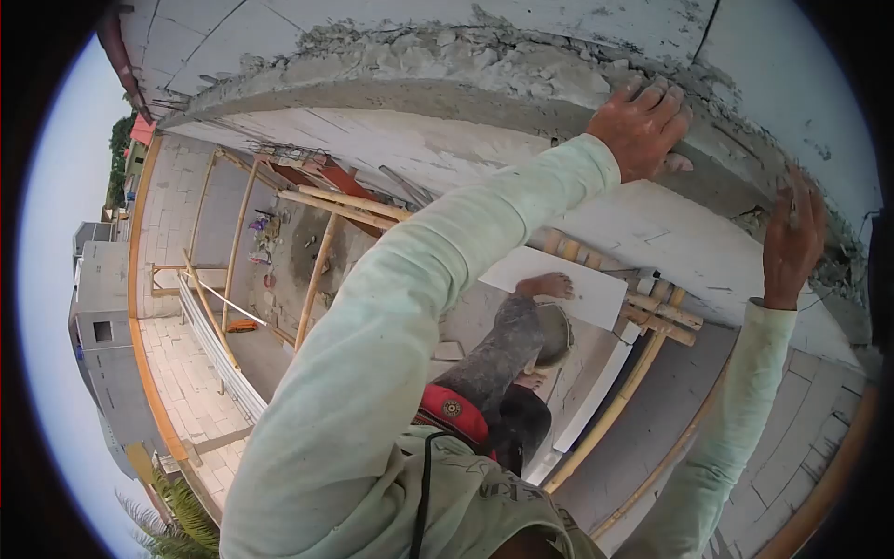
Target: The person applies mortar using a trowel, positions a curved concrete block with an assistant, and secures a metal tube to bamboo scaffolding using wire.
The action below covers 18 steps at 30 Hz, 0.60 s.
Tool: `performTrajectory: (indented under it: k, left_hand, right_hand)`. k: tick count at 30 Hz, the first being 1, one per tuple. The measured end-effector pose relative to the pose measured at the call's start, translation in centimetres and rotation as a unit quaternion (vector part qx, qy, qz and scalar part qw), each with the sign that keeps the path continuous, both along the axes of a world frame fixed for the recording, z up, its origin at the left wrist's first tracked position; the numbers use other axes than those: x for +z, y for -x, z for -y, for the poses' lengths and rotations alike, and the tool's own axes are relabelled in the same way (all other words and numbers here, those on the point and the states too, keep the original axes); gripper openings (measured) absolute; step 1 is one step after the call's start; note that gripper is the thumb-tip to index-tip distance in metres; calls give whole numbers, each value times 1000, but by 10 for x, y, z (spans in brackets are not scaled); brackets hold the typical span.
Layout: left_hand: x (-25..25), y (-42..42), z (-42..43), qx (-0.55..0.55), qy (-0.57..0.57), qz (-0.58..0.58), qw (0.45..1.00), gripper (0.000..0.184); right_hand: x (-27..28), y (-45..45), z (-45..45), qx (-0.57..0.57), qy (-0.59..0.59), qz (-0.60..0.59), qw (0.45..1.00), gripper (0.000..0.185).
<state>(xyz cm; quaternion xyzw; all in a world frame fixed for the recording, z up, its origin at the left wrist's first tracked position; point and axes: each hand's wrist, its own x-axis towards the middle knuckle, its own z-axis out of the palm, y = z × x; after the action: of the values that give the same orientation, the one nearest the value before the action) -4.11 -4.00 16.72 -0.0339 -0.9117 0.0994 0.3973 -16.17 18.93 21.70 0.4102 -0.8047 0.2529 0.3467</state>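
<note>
Left grip [641, 130] curls over rough mortar [466, 63], upper right, can't tell if clamped; right grip [792, 238] open. Crumbly lumps could break off under my weight.

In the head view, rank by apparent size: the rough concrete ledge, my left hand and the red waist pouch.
1. Rough concrete ledge
2. Your left hand
3. Red waist pouch

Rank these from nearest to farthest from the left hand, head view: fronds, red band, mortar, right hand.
1. Mortar: touching the left hand.
2. Right hand: to the right.
3. Red band: below, at the waist.
4. Fronds: lower left.
</note>
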Motion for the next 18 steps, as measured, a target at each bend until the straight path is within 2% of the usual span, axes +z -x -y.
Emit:
performTrajectory:
  k: [1, 2, 3, 6, 9, 10, 12, 13, 15, 16, 18]
  left_hand:
    - [-1, 2, 1, -12, -17, 8, 1000, 60]
    - [-3, 1, -3, 11, -72, 112, 991, 60]
    - [4, -3, -9, -21, -74, 41, 996, 57]
    - [1, 2, -9, -19, -9, 12, 1000, 60]
    - [-1, 3, -6, -22, 45, -5, 999, 60]
    - [0, 1, -9, -38, 39, 2, 998, 60]
    - [-1, 3, -13, 2, 7, 6, 1000, 58]
    - [-10, 5, 0, 42, 47, 14, 998, 70]
    - [-5, 6, -10, 93, 40, 34, 994, 60]
    - [-6, 10, 25, 116, 77, 63, 988, 58]
    - [-2, 15, 20, 107, 110, 83, 985, 67]
  right_hand:
    - [0, -13, -9, -7, 37, 0, 999, 23]
    - [-14, -21, -23, 7, 67, 25, 997, 22]
    - [-25, -27, -37, 24, 109, 42, 993, 21]
    - [-82, -59, -78, -11, 143, 112, 983, 17]
    - [-158, -98, -126, -90, 113, 247, 958, 18]
    - [-186, -117, -143, -127, 100, 303, 939, 18]
    - [-245, -157, -172, -169, 101, 429, 882, 20]
    - [-280, -179, -181, -187, 137, 499, 835, 22]
    - [-359, -230, -209, -229, 30, 572, 787, 23]
    - [-394, -256, -215, -263, -31, 608, 749, 25]
    - [-474, -320, -226, -258, -94, 674, 686, 34]
